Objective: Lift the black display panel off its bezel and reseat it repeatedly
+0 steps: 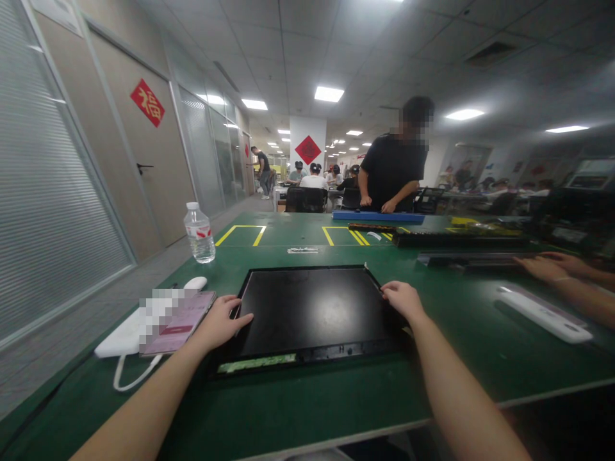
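An LCD panel [312, 310] with a glossy dark screen and black frame lies flat on the green table, in front of me. Along its near edge, a strip of green circuit board [257, 363] shows on the left. My left hand [223, 320] grips the panel's left side, thumb on top of the screen border and fingers at the outer edge. At the upper right corner area, my right hand [402, 299] has its fingers pinched on the frame; the exact contact is partly hidden by the hand.
To the left are a water bottle [199, 234], a white mouse [196, 283], a phone [180, 323] and a white cable [120, 374]. A white bar-shaped device [542, 314] lies right, near another person's hands [542, 267]. A person in black [391, 169] stands behind a blue strip [377, 216].
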A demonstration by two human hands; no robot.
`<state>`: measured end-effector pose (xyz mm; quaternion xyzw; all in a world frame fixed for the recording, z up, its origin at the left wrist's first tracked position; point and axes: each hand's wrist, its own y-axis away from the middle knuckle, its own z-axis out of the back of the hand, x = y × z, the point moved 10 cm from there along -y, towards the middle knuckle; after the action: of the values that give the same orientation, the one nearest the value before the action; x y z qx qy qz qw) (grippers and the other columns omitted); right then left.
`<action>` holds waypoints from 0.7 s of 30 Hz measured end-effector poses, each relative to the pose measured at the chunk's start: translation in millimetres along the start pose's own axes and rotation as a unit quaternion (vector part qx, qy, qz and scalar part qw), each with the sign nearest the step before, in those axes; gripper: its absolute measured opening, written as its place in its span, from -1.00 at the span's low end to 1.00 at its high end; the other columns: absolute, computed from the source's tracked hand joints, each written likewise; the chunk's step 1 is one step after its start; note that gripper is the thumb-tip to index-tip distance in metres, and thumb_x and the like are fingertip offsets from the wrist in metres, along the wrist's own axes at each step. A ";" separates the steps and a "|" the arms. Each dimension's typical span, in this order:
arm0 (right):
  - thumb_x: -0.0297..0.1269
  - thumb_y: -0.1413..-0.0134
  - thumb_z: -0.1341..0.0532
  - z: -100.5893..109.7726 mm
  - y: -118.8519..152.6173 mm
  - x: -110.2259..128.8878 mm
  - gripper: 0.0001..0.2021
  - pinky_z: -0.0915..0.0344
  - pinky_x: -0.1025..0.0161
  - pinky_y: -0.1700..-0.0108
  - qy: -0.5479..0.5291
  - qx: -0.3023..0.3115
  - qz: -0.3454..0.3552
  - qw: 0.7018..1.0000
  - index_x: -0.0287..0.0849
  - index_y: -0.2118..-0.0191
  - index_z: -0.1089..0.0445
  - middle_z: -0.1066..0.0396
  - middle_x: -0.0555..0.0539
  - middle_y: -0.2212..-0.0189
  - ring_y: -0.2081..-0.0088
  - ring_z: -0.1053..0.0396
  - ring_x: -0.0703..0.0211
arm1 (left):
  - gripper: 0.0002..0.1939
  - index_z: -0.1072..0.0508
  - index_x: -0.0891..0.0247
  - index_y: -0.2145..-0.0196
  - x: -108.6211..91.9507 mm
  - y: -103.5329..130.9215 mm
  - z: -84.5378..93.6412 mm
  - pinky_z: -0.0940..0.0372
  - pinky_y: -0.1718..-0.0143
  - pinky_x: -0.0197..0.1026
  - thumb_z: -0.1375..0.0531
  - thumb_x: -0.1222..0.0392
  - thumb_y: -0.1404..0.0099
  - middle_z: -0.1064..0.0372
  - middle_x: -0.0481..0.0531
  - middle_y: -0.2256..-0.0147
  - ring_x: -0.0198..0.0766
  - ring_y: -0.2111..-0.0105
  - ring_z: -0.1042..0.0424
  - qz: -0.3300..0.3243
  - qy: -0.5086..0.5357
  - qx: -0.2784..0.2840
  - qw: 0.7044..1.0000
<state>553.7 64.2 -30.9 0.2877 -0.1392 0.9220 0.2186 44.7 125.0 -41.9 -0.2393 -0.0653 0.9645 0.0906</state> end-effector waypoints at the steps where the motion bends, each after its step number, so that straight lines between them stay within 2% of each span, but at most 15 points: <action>1: -0.31 0.01 -0.14 0.1 0.0 0.2 -0.72 -0.25 0.28 0.28 0.000 0.000 0.001 1.000 -0.09 0.24 -0.59 -0.59 -0.05 0.30 0.25 -0.48 0.10 | -0.32 -0.52 0.40 0.04 -2.0 1.1 1.3 -0.13 -0.25 0.04 -0.16 -0.21 -0.07 -0.30 0.35 -0.16 0.16 -0.18 -0.31 0.000 -0.005 0.000 1.000; 13: -0.30 -0.02 -0.14 1.7 2.0 3.6 -0.72 -0.27 0.27 0.26 0.010 -0.009 0.010 1.000 -0.08 0.25 -0.60 -0.59 -0.07 0.30 0.24 -0.49 0.08 | -0.28 -0.44 0.49 -0.10 -19.9 8.5 1.9 -0.10 -0.27 0.05 -0.11 -0.15 -0.18 -0.20 0.42 -0.20 0.17 -0.22 -0.24 -0.038 -0.048 0.018 0.998; 18: -0.29 -0.03 -0.16 2.3 1.5 6.8 -0.75 -0.31 0.27 0.23 0.012 -0.025 0.031 0.999 -0.07 0.26 -0.60 -0.59 -0.05 0.30 0.21 -0.51 0.08 | -0.27 -0.41 0.37 -0.16 -23.8 10.4 7.4 -0.15 -0.23 0.11 -0.16 -0.19 -0.17 -0.20 0.35 -0.21 0.18 -0.20 -0.26 -0.089 -0.034 -0.003 0.995; 21: -0.31 -0.04 -0.17 -1.2 1.7 15.0 -0.77 -0.34 0.29 0.16 -0.008 -0.021 0.070 0.997 -0.08 0.26 -0.59 -0.60 -0.05 0.26 0.17 -0.51 0.10 | -0.29 -0.43 0.24 -0.14 -34.9 16.9 7.7 -0.16 -0.22 0.15 -0.23 -0.21 -0.13 -0.21 0.30 -0.24 0.18 -0.21 -0.25 -0.153 -0.023 0.028 0.988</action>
<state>541.2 68.0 -23.3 0.2799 -0.1797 0.9297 0.1581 69.0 100.7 -22.3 -0.2016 -0.0758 0.9460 0.2422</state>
